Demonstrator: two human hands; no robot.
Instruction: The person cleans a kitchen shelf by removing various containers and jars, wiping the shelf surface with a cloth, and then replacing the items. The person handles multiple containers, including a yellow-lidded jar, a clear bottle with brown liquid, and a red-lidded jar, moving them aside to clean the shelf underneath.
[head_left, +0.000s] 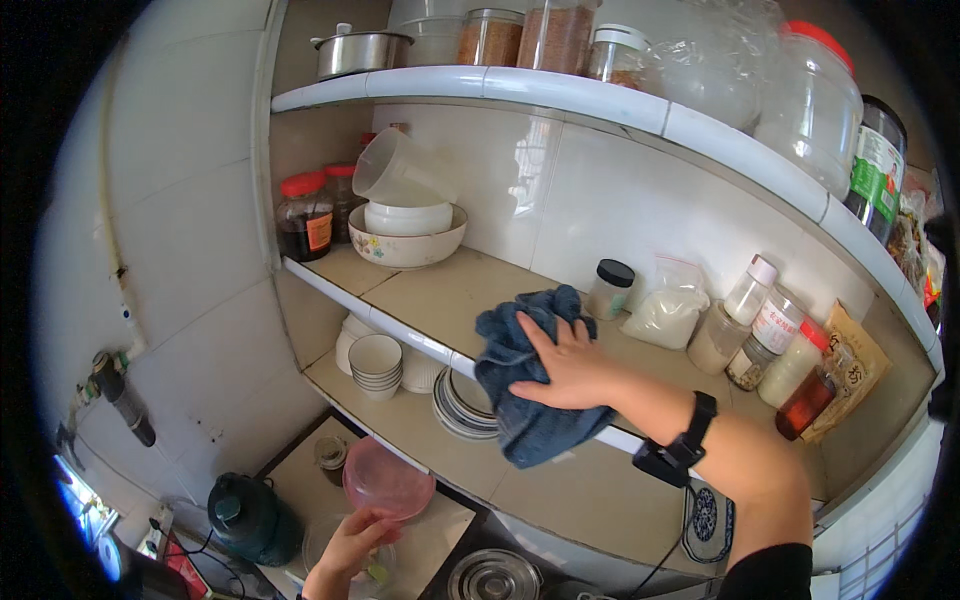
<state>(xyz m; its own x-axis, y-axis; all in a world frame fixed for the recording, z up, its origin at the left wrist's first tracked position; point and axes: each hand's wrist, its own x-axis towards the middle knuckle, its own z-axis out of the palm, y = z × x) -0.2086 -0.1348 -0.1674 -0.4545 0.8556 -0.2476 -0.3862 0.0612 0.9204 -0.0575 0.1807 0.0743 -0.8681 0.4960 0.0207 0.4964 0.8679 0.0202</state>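
My right hand (566, 367) presses a dark blue cloth (517, 405) with spread fingers on the middle tiled shelf, where the cloth hangs over the front edge. Below and to the left, my left hand (349, 544) grips the rim of a pink translucent plastic bowl (388, 478) above the counter. A jar with a black lid (611, 289) and a bag of white powder (667, 311) stand just behind and right of the cloth. Beneath it, on the lower shelf, is a stack of plates (457, 420), partly hidden by the cloth.
Stacked bowls (407, 236) and red-lidded jars (305, 217) stand at the middle shelf's left, several seasoning jars (720, 337) at its right. Small cups (375, 367) and a blue-patterned dish (707, 525) sit on the lower shelf. Overhead is a shelf edge (570, 94); a stove (495, 577) lies below.
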